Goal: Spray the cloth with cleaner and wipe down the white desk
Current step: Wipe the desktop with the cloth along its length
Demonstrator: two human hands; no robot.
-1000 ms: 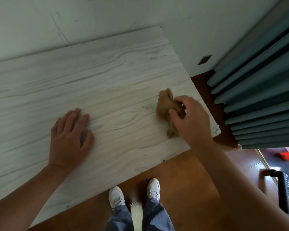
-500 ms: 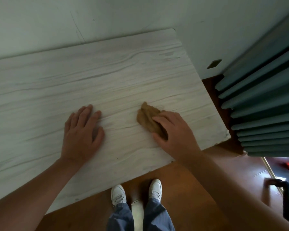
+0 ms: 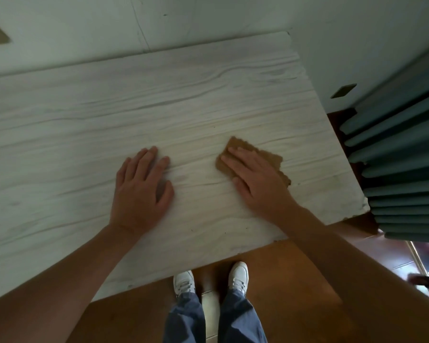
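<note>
My right hand (image 3: 256, 177) lies flat with straight fingers pressing the tan cloth (image 3: 269, 158) onto the white desk (image 3: 159, 107); the cloth spreads out from under my fingers and palm. My left hand (image 3: 141, 191) rests open, palm down on the bare desktop, just beside the right, not touching the cloth.

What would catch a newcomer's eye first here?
The brown cloth stands out most, pressed flat under the right hand near the right end of the white desk. The left hand lies flat on the desk beside it. A teal pleated curtain hangs at the right edge.
</note>
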